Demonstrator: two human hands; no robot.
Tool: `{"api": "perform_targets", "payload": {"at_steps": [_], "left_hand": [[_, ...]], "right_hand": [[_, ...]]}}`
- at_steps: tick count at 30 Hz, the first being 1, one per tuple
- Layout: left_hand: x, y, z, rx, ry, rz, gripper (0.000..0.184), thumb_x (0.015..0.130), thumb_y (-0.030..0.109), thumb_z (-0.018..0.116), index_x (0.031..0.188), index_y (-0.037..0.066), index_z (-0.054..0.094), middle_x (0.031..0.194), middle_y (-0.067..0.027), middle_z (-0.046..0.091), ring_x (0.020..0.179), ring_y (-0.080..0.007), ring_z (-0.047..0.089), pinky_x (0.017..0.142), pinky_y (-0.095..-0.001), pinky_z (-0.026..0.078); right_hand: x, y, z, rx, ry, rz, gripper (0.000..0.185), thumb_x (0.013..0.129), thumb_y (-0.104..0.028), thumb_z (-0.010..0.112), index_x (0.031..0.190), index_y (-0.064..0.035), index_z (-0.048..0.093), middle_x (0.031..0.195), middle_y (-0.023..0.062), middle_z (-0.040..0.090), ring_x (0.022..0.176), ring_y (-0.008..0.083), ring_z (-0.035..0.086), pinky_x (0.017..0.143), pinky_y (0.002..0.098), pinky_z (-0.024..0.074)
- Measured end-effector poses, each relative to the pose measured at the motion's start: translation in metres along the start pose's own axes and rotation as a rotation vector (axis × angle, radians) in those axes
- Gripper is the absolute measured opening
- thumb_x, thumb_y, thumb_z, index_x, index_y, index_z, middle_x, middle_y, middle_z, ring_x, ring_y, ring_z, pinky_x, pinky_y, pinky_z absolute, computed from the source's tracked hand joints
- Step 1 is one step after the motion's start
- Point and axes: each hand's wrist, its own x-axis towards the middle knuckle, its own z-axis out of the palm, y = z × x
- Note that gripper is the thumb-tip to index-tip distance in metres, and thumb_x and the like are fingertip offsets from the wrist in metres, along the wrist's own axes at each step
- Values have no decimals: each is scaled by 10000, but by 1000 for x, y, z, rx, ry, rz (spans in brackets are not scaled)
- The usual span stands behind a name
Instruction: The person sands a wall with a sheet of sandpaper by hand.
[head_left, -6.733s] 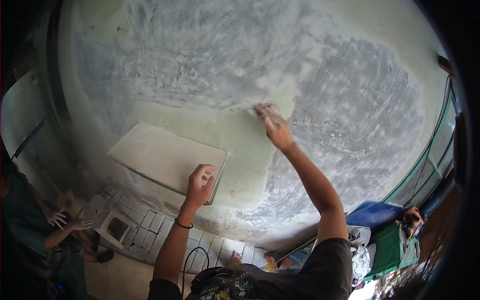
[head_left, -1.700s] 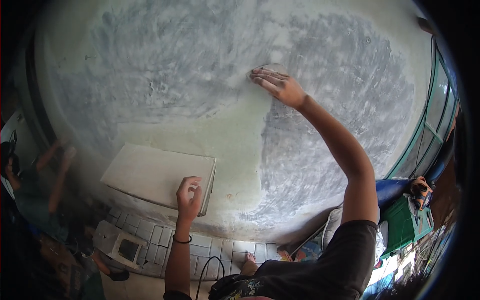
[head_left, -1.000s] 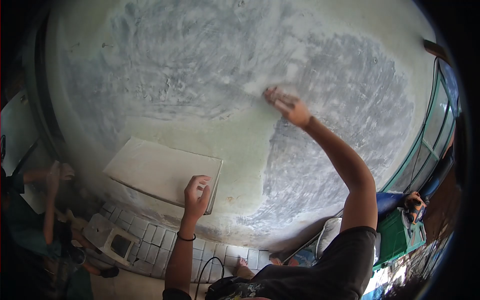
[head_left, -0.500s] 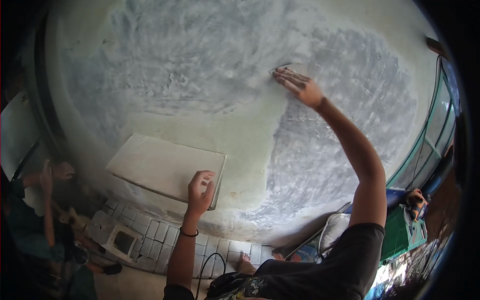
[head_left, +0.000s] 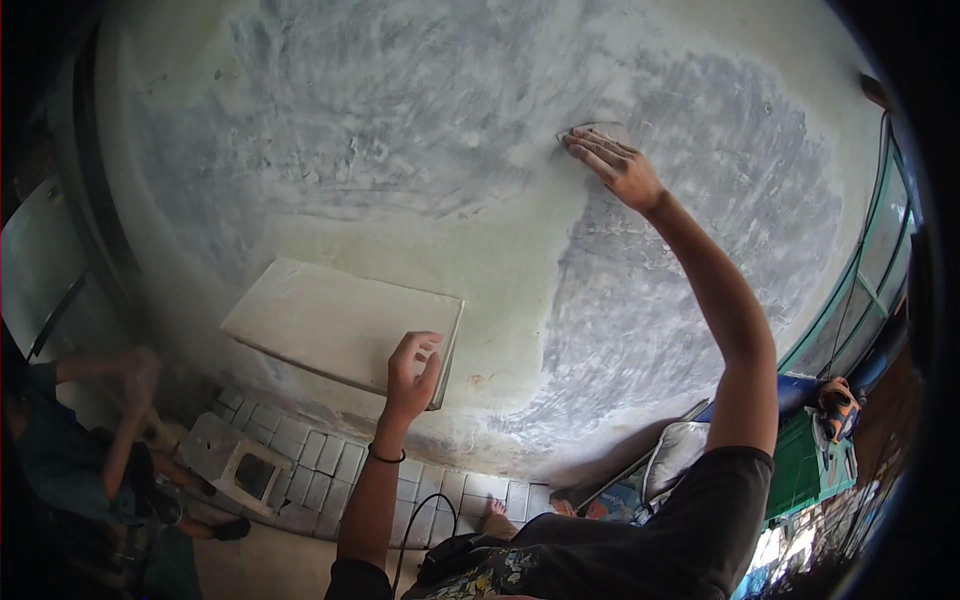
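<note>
My right hand (head_left: 622,175) is stretched up against the wall, fingers flat over a thin greyish sheet that looks like sandpaper (head_left: 605,129). Only the edge of this sheet shows past the fingers. Around it the wall (head_left: 500,270) is pale green with large patches of smeared grey-white filler (head_left: 690,290). My left hand (head_left: 412,375) hangs in front of the right end of a pale box-shaped ledge (head_left: 340,305) on the wall. Its fingers are loosely bent and apart from the thumb, with nothing between them.
At the lower left a co-worker's arms (head_left: 125,400) show beside a hollow concrete block (head_left: 235,460). Grey pavers (head_left: 325,470) run along the wall's foot. On the right, an orange power tool (head_left: 838,410) rests on a green case (head_left: 805,465), near a pale sack (head_left: 675,458).
The view has shifted slightly. My right hand stays on the wall with the sheet, and my left hand keeps its loose pose. The co-worker's hands have come together.
</note>
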Motion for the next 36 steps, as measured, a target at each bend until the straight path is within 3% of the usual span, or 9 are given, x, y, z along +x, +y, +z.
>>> {"api": "perform_targets", "payload": {"at_steps": [3, 7, 8, 12, 16, 20, 23, 28, 36], "left_hand": [[0, -1, -1, -4, 0, 8, 235, 864, -6, 593, 1089, 39, 643, 1063, -90, 674, 899, -209, 634, 727, -334, 503], [-1, -5, 1, -5, -8, -2, 236, 863, -4, 592, 1089, 39, 643, 1064, -85, 675, 900, -207, 633, 727, -333, 501], [1, -4, 2, -7, -3, -2, 236, 863, -4, 592, 1089, 39, 643, 1064, -85, 675, 900, -207, 633, 727, -333, 501], [5, 1, -2, 6, -14, -3, 233, 866, 7, 594, 1091, 39, 644, 1068, -82, 675, 900, -202, 630, 723, -332, 498], [1, -1, 0, 9, -34, -20, 232, 868, 11, 598, 1093, 40, 646, 1073, -82, 676, 905, -200, 628, 724, -330, 499], [4, -1, -1, 4, -28, -10, 231, 868, 15, 601, 1094, 39, 645, 1076, -84, 676, 906, -200, 629, 725, -328, 501], [0, -2, 1, 7, -31, -15, 230, 869, 19, 603, 1095, 38, 645, 1077, -87, 676, 906, -200, 631, 725, -327, 502], [1, 1, 0, 17, -24, -23, 231, 870, 20, 603, 1096, 38, 645, 1080, -84, 677, 900, -199, 634, 730, -327, 500], [0, 0, 1, 5, -21, -42, 236, 867, 11, 599, 1097, 42, 648, 1077, -78, 678, 901, -192, 632, 732, -321, 498]], "right_hand": [[-11, -23, 42, -37, 253, 53, 536, 889, -52, 595, 1415, -137, 535, 1483, 44, 544, 1328, 212, 562, 1121, 354, 472], [-24, -4, 34, -118, 84, -73, 403, 870, -52, 638, 1269, -105, 651, 1384, 61, 631, 1275, 226, 606, 1047, 360, 521], [-11, -6, 11, -19, 18, 149, 426, 867, -46, 636, 1291, -89, 636, 1399, 72, 619, 1300, 228, 587, 1076, 367, 509], [-17, -22, 36, -51, 203, 120, 490, 877, -58, 629, 1362, -96, 576, 1444, 65, 581, 1297, 234, 590, 1082, 359, 505], [-24, -9, 25, 2, -16, 134, 500, 867, -51, 654, 1360, -98, 590, 1488, 62, 540, 1393, 210, 494, 1158, 360, 430], [-9, -39, 35, -112, 207, 151, 562, 865, -45, 661, 1409, -131, 552, 1500, 47, 527, 1377, 200, 510, 1143, 362, 446], [-24, -45, 36, -49, -5, 84, 539, 858, -21, 645, 1382, -129, 582, 1488, 47, 540, 1385, 193, 501, 1169, 375, 419], [-4, -34, 21, -75, 201, 243, 486, 877, -12, 595, 1361, -58, 592, 1455, 65, 572, 1351, 217, 540, 1155, 393, 442], [-7, -34, 6, -28, 155, 181, 467, 860, -27, 594, 1326, -61, 617, 1412, 80, 608, 1314, 236, 576, 1116, 392, 482]]}}
